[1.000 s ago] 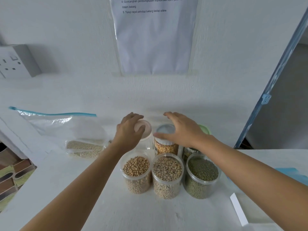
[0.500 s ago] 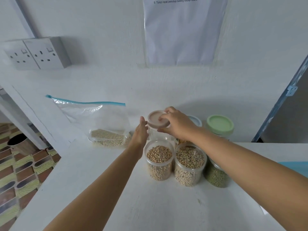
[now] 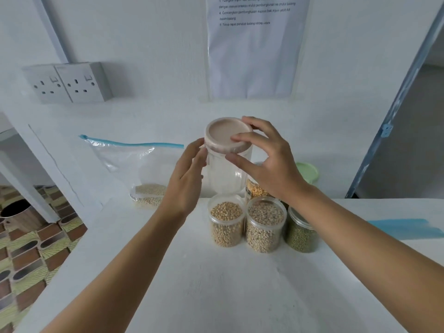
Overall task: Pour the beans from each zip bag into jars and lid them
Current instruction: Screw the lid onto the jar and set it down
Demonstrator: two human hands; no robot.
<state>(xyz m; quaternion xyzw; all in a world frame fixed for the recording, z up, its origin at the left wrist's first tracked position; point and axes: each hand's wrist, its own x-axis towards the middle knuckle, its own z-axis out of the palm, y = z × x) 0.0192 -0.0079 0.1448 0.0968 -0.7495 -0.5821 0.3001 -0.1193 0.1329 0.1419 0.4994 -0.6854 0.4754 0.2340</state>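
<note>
Counter: the white counter (image 3: 216, 296) carries all the jars; both forearms reach across it from the near edge.
Blue strip: a blue strip (image 3: 406, 228) lies flat on the counter at far right, well apart from the jars.
Front row: three lidless jars stand side by side. The tan-bean jar (image 3: 225, 223) is on the left, the pale-bean jar (image 3: 265, 225) in the middle and the green-bean jar (image 3: 300, 234) on the right. All three are filled close to the rim.
Left hand: the left hand (image 3: 187, 181) is relaxed. Its fingers are nearly straight and lie against the left wall of the clear jar (image 3: 228, 171), just under the lid.
Right hand: the right hand (image 3: 269, 162) grasps the beige lid (image 3: 225, 135). One finger lies across the top, the thumb sits under the rim and the other fingers wrap the far edge.
Clear jar: upright and empty behind the front row, with the lid seated on it. Its base is hidden by the front jars.
Second row: a yellow-pea jar (image 3: 255, 189) is partly hidden under the right wrist. A green lid (image 3: 308, 171) shows beyond that wrist.
Zip bag: the zip bag (image 3: 139, 169) leans on the wall to the left of the jars, with its blue seal on top. A small amount of pale beans remains at the bottom.
Wall: a double socket (image 3: 67, 82) at upper left and a printed sheet (image 3: 254, 49) above the jars.
</note>
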